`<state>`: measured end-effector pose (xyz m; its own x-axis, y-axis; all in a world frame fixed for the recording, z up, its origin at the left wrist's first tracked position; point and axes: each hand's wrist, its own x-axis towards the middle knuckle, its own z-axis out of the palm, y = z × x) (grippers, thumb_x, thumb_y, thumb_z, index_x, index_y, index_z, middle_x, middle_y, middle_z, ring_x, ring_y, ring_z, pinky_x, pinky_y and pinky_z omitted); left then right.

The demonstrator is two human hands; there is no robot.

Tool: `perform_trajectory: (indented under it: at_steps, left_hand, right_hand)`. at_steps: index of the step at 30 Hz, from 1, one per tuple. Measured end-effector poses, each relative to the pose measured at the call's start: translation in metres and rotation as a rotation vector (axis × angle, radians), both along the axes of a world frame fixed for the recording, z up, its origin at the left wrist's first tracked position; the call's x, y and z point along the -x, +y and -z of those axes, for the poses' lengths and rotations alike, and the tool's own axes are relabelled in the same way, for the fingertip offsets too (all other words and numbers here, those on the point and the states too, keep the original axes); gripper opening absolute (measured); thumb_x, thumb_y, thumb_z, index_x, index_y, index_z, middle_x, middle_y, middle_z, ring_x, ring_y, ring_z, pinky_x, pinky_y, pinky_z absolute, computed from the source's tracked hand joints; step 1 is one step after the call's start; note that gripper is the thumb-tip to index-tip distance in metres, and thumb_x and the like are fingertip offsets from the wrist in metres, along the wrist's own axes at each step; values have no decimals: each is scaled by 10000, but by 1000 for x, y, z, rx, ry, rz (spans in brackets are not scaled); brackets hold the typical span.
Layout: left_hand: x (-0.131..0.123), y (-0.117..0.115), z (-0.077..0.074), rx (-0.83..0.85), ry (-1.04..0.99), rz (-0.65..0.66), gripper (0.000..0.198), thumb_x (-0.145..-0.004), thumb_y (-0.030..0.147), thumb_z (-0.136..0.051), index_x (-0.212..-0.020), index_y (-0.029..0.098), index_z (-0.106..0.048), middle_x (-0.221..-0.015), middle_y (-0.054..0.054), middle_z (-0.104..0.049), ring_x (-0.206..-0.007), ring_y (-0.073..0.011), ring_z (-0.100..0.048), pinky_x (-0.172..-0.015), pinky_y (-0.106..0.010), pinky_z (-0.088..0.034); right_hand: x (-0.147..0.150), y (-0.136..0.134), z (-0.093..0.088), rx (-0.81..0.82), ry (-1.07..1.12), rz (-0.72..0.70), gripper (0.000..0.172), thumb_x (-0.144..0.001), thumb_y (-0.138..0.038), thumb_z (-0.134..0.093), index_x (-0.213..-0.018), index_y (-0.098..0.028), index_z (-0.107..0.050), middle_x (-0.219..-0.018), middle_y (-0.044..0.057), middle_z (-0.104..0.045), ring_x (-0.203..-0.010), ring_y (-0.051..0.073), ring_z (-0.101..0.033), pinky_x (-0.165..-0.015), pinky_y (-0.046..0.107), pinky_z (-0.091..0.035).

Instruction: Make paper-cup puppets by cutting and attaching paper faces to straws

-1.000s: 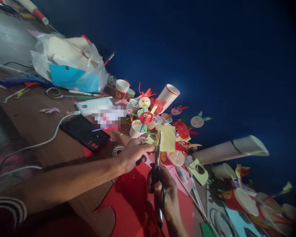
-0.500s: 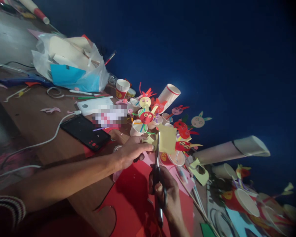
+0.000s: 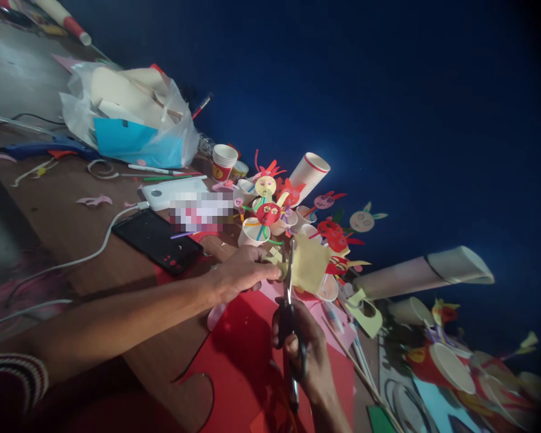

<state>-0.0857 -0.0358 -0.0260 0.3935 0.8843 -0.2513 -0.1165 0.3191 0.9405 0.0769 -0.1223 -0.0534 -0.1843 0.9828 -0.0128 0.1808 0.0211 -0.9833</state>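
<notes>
My left hand [image 3: 241,273] pinches a small piece of yellow paper [image 3: 275,258] between thumb and fingers. My right hand [image 3: 309,358] is closed round the black handles of a pair of scissors [image 3: 290,282], whose blades point away from me and stand slightly apart. Just right of the blades a larger yellow paper piece [image 3: 311,263] appears tilted and a little blurred. Whether it still joins the part in my left hand I cannot tell. Beneath both hands lies a sheet of red paper [image 3: 247,355].
Paper cups with coloured straws and paper animal faces [image 3: 269,213] crowd behind my hands. A plastic bag of paper [image 3: 130,114], a black phone-shaped item [image 3: 157,240] and a white cable [image 3: 103,240] lie leftward. Rightward are a rolled tube [image 3: 424,273] and more cups [image 3: 451,368].
The scissor blades have spread slightly. The larger yellow piece has tilted and shifted right and down, away from the blades. Both hands stay nearly in place.
</notes>
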Motion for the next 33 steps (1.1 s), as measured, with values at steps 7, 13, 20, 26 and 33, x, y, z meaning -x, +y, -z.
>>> perform_trajectory:
  at_steps: [7, 13, 20, 26, 33]
  left_hand:
    - [3, 2, -10, 35, 90, 5, 82, -610, 196, -613, -641, 120, -615, -529, 13, -569, -362, -37, -388, -350, -169, -235]
    - [6, 6, -9, 38, 109, 33, 79, -595, 190, -618, -627, 119, -628, -511, 10, -566, -346, -37, -381, -351, -177, -237]
    - [10, 10, -11, -4, 131, 97, 103, -570, 204, -608, -608, 115, -645, -504, 9, -566, -355, -42, -380, -349, -172, -247]
    - [12, 8, -23, 21, 183, 75, 45, -545, 162, -632, -513, 135, -616, -399, 28, -513, -353, -56, -390, -335, -164, -225]
    - [16, 9, -26, 4, 217, 100, 106, -558, 149, -640, -462, 157, -596, -333, 54, -452, -333, -54, -385, -324, -153, -212]
  right_hand:
    - [1, -1, -4, 9, -2, 0, 657, -670, -699, -562, -1082, -189, -576, -639, -12, -530, -513, 109, -423, -459, 213, -355]
    - [1, -2, -4, 46, 3, -5, 652, -654, -700, -576, -1049, -181, -594, -591, -21, -519, -486, 104, -421, -444, 207, -339]
    - [1, -1, -5, 67, 10, -16, 658, -637, -708, -580, -1034, -183, -606, -571, -26, -511, -462, 97, -403, -420, 200, -319]
    - [-3, -2, 0, 78, 13, -5, 655, -629, -676, -611, -1056, -180, -603, -562, -34, -492, -456, 93, -392, -428, 206, -315]
    - [-5, -4, 1, 107, -1, 12, 610, -609, -645, -647, -990, -169, -626, -585, -29, -493, -471, 88, -377, -426, 205, -289]
